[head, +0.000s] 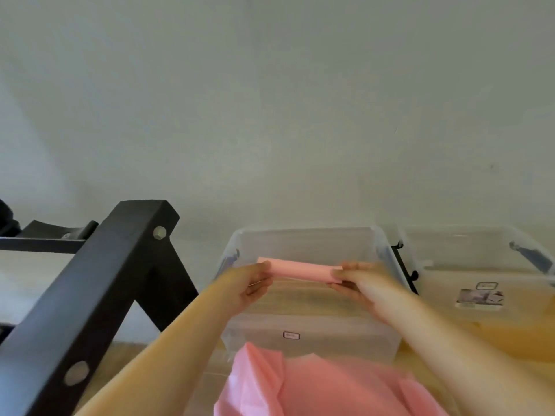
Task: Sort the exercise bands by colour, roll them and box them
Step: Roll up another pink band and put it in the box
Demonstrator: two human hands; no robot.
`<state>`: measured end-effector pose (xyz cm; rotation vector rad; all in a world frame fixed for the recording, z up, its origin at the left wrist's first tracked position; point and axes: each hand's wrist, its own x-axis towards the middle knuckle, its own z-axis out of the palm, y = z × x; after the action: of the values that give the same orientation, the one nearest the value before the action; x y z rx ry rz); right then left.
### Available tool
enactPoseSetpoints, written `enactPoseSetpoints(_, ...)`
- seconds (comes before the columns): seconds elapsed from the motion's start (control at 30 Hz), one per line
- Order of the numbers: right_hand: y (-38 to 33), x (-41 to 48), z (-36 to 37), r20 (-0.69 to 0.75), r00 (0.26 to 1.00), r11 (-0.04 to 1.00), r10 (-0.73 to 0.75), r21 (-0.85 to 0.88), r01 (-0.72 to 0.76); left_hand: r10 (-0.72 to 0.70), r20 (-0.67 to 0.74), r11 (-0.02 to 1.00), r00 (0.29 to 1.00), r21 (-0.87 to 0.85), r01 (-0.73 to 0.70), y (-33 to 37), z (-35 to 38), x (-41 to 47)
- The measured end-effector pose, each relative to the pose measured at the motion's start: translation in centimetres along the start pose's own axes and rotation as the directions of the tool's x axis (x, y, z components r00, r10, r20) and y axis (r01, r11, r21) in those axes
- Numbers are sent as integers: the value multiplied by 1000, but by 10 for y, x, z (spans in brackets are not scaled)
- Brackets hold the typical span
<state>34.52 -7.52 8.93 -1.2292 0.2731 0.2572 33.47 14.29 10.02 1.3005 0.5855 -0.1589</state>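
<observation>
Hands hold a rolled pink band (300,271) level above the open clear box (303,337). At one end, the left hand (250,285) curls its fingers around the roll; at the other, the right hand (359,282) pinches it. More pink bands (315,385) lie heaped just in front of the box. A second clear box (480,292) sits right of it, a black metal frame (99,289) left.
</observation>
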Motion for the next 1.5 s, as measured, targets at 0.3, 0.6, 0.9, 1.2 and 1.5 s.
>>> enactPoseSetpoints(0.3, 18, 67, 40, -238, 971, 999, -4, 35, 13, -137, -167, 798, 976, -602, 9, -32, 25, 51)
enactPoseSetpoints(0.6, 65, 114, 48, -290, 952, 977, 94, -159, -144, -278, -322, 789, 905, -614, 24, -51, 16, 119)
enactPoseSetpoints(0.9, 75, 146, 45, -360, 933, 873, -6, -456, -170, -339, -412, 798, 846, -602, 27, -47, 19, 148)
enactPoseSetpoints(1.2, 80, 150, 51, -347, 936, 817, -55, -554, -157, -255, -551, 884, 794, -466, -39, -53, 27, 154)
enactPoseSetpoints(1.5, 72, 148, 51, -293, 956, 840, -31, -526, -134, -292, -398, 888, 870, -450, 93, -43, 25, 150)
